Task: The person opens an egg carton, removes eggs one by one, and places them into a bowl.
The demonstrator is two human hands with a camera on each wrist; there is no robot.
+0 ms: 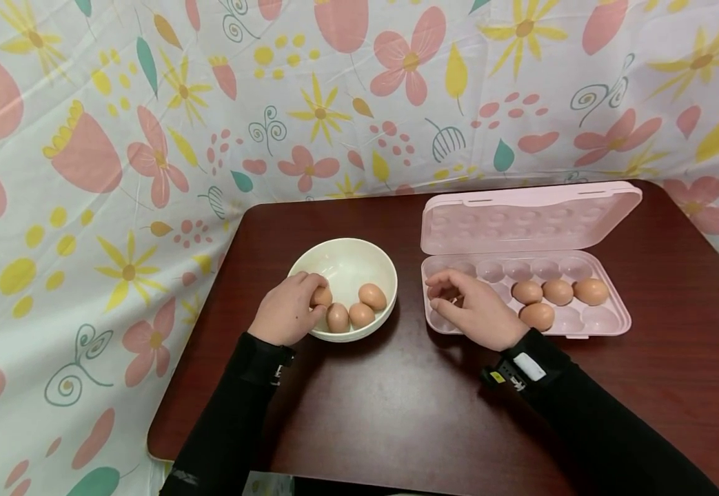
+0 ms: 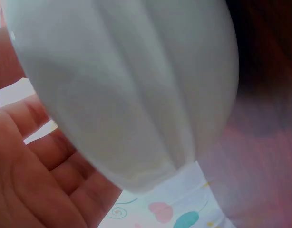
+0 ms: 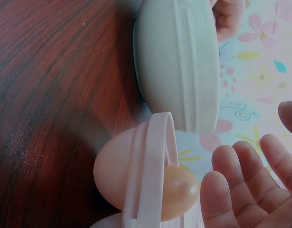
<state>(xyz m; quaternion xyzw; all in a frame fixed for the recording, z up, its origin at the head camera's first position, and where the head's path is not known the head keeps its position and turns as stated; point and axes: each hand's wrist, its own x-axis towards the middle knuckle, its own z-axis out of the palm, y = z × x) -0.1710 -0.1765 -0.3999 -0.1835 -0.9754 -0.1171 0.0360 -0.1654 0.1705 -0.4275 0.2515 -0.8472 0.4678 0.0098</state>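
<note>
Your left hand [image 1: 287,308] pinches a brown egg [image 1: 322,297] inside the cream bowl [image 1: 348,265], left side; three more eggs [image 1: 362,315] lie there. Your right hand [image 1: 482,313] hovers, loose and empty, over the open pink egg carton [image 1: 575,266]; four carton eggs [image 1: 558,292] visible.

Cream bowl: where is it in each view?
Head: cream bowl, near the centre.
Left wrist: bowl, large across the upper middle, seen from outside.
Right wrist: bowl, top, just right of centre, appearing sideways.
Shared landmark: left hand, at the left edge in left wrist, top right in right wrist.
</note>
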